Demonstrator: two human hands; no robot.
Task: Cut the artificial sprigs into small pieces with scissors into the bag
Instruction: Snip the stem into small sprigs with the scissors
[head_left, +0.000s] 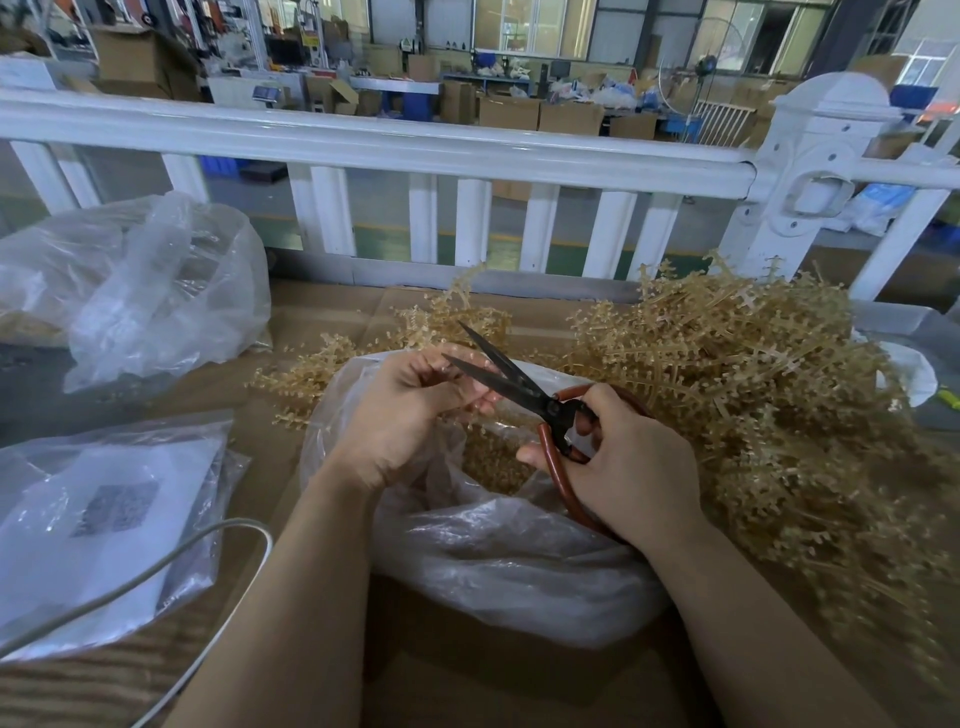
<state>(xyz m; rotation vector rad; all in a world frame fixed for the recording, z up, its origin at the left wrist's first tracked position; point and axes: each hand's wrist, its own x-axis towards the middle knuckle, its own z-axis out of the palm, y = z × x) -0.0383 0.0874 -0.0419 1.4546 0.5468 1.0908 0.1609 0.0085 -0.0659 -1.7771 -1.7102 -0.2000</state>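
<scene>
A clear plastic bag (498, 561) stands open in front of me, with small tan cut pieces (493, 462) inside. Over its mouth my left hand (410, 410) pinches a thin tan sprig (470, 402), mostly hidden by the fingers. My right hand (628, 467) grips black scissors (511, 376) by their red-brown loop handles; the blades are spread apart right beside the left fingertips. A large heap of tan artificial sprigs (769, 395) lies to the right, and a few more sprigs (322, 369) lie behind the bag.
Brown cardboard (332, 312) covers the table. A crumpled plastic bag (145, 291) sits at the far left, a flat bag with white paper (104, 519) at the near left, crossed by a grey cable (171, 561). A white railing (415, 150) runs behind.
</scene>
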